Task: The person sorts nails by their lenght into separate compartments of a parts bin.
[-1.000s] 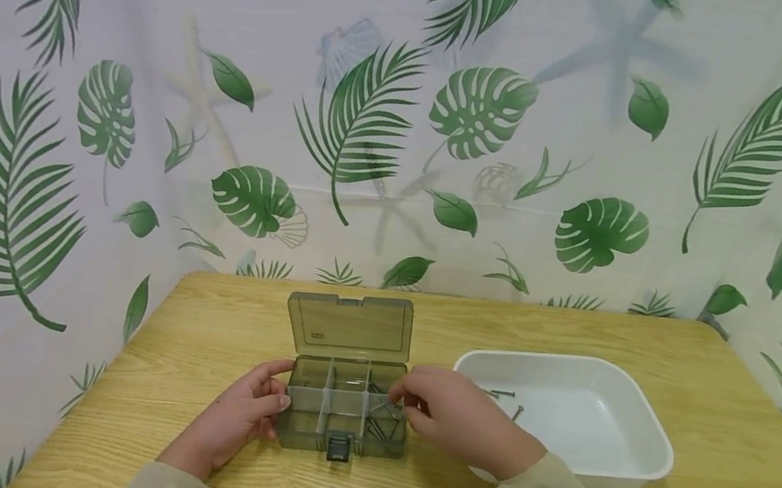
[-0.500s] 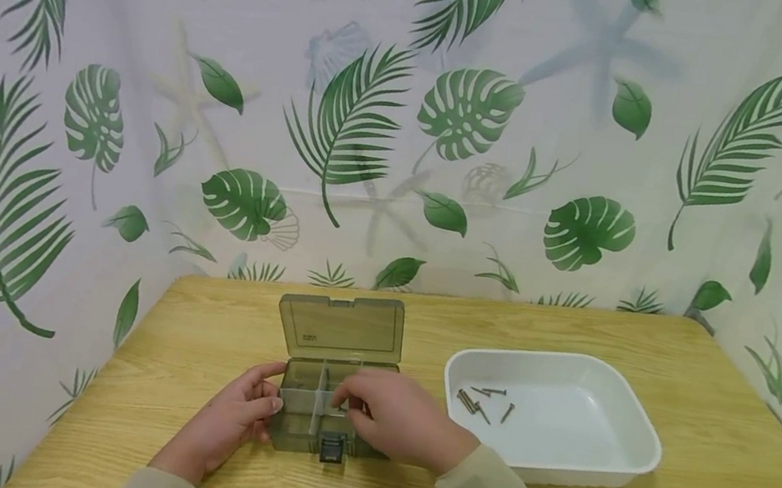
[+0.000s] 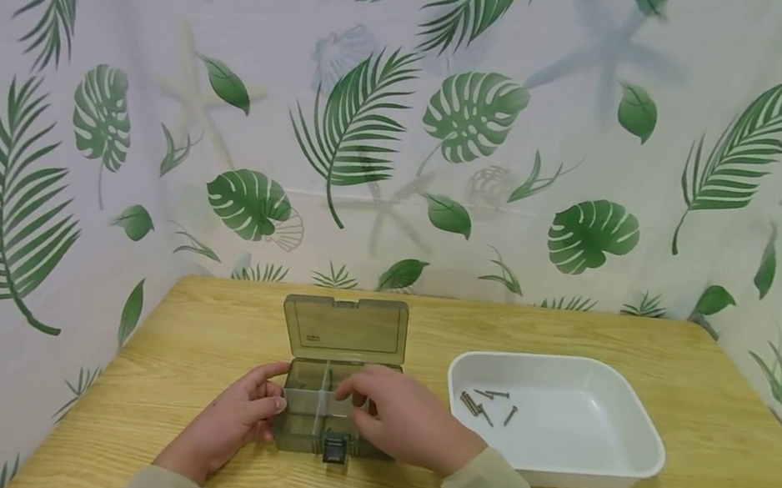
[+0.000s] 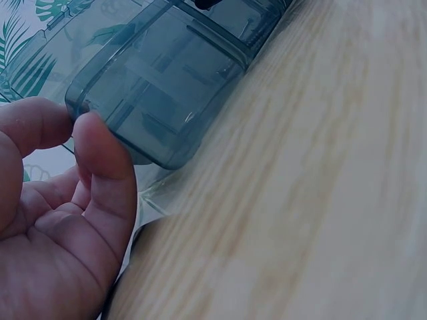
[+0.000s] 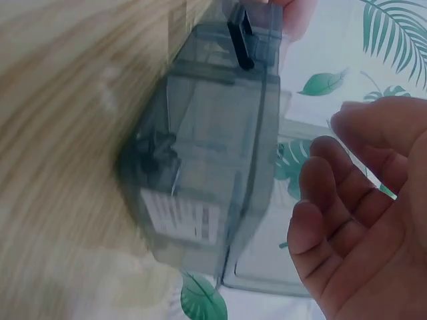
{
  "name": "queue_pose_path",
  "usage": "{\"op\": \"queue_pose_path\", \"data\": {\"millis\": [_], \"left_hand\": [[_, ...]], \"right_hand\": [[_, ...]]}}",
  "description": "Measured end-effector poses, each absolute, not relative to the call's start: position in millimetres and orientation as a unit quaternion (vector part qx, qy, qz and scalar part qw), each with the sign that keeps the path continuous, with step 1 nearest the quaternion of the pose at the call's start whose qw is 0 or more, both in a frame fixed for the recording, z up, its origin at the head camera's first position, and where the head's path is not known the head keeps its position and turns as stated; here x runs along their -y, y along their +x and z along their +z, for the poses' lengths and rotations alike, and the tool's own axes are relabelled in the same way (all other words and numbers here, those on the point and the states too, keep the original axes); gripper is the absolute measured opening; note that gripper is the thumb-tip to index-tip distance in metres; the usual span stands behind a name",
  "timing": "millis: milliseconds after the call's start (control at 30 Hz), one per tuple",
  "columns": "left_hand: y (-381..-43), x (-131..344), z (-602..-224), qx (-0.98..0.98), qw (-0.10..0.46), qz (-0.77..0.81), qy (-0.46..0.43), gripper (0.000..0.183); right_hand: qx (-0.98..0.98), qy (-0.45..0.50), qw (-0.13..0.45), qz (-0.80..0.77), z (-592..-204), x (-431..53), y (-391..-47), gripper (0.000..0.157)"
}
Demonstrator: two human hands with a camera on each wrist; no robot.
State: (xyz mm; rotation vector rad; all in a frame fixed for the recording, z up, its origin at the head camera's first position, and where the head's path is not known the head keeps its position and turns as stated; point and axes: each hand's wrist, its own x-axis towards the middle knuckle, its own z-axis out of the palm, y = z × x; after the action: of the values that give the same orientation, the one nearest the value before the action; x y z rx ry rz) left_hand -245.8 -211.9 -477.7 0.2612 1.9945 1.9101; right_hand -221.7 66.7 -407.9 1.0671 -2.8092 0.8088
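Observation:
A smoky clear compartment box (image 3: 299, 431) stands on the table, its lid (image 3: 348, 330) raised at the back. My left hand (image 3: 235, 415) grips the box's left end between thumb and fingers; the left wrist view has the fingertips on its corner. Over the middle and right compartments hovers my right hand (image 3: 403, 419), fingers loosely bent. Nothing shows between thumb and fingers of that hand (image 5: 367, 207) in the right wrist view. Small dark pieces (image 5: 157, 150) lie inside the box near its labelled end. In the head view the right hand hides the right compartments.
To the right of the box is a white tray (image 3: 599, 477), with several screws (image 3: 473, 404) lying at its left side. The wooden table (image 3: 730, 463) extends around both. Behind rises a leaf-patterned cloth (image 3: 539, 64).
From the box's right compartments, my right hand has shifted left to above its middle, uncovering the tray's screws. The left hand keeps its grip on the box's end.

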Motion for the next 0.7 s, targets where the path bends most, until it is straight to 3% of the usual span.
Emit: {"op": "queue_pose_path", "data": {"millis": [700], "left_hand": [[-247.0, 213.1, -475.7, -0.707, 0.186, 0.677, 0.085, 0.064]], "right_hand": [[0.936, 0.26, 0.041, 0.234, -400.9, -188.0, -216.9, 0.024]]}}
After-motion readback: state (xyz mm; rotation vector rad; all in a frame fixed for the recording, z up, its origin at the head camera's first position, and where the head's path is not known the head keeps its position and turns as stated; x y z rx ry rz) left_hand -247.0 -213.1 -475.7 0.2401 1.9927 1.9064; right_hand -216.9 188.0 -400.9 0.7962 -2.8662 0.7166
